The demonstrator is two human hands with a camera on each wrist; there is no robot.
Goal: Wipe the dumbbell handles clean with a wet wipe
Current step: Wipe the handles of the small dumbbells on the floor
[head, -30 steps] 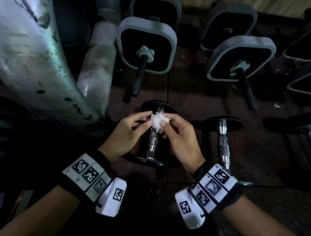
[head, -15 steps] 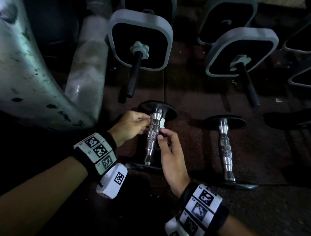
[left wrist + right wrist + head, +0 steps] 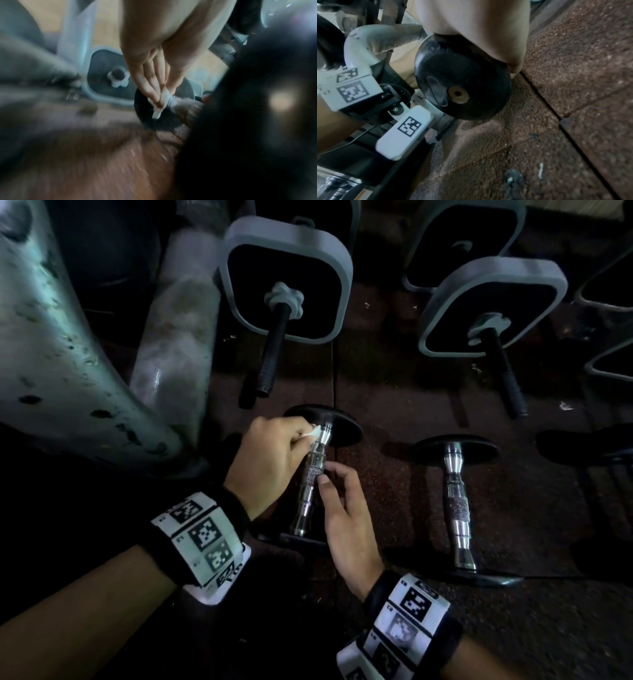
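Note:
A small dumbbell with a chrome handle (image 3: 308,491) and black round plates lies on the floor just in front of me. My left hand (image 3: 305,436) pinches a crumpled white wet wipe (image 3: 313,433) and presses it on the far end of that handle, by the far plate (image 3: 346,429). In the blurred left wrist view the fingertips (image 3: 158,100) hold the wet wipe (image 3: 157,115). My right hand (image 3: 334,474) touches the knurled middle of the handle with a fingertip, its other fingers relaxed. The near plate (image 3: 462,86) fills the right wrist view.
A second chrome dumbbell (image 3: 457,508) lies to the right. Two square grey-rimmed dumbbells (image 3: 284,292) (image 3: 493,309) stand behind, with more at the right edge. A thick pale machine frame (image 3: 68,354) curves down on the left. The floor is brown rubber tiling (image 3: 573,67).
Both hands held the wipe above the handle a second ago. The right hand let go and dropped to the handle's middle. The left hand carried the wipe to the handle's far end.

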